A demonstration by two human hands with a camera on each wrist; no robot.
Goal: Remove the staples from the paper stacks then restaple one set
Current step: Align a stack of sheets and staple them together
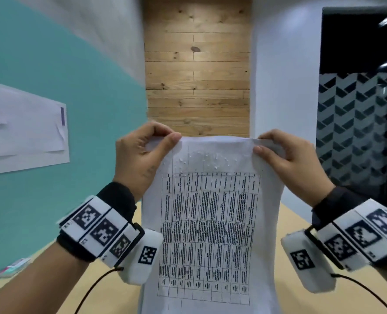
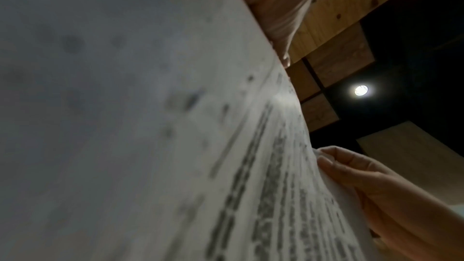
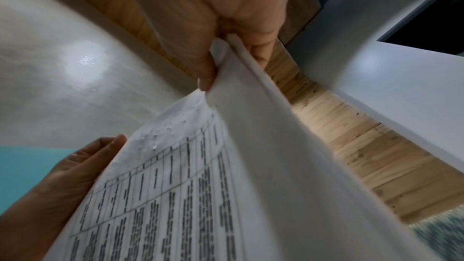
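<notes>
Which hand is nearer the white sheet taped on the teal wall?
Left. The left hand pinches the printed paper stack on the wall sheet's side; the right hand pinches the far corner.

The person wears black sleeves that end at the wrists. The left hand [image 1: 140,152] and the right hand [image 1: 285,155] are bare, with no rings or gloves. Around each wrist sits a band [image 1: 101,230] made of white blocks, and every block has a black and white square pattern on it, like a puzzle code. The other band [image 1: 360,234] looks the same. A rounded white box [image 1: 142,257] hangs from the left band, and a white box [image 1: 308,261] hangs from the right. Each box has its own square pattern. A thin black cable [image 1: 90,291] runs out from each box.
</notes>
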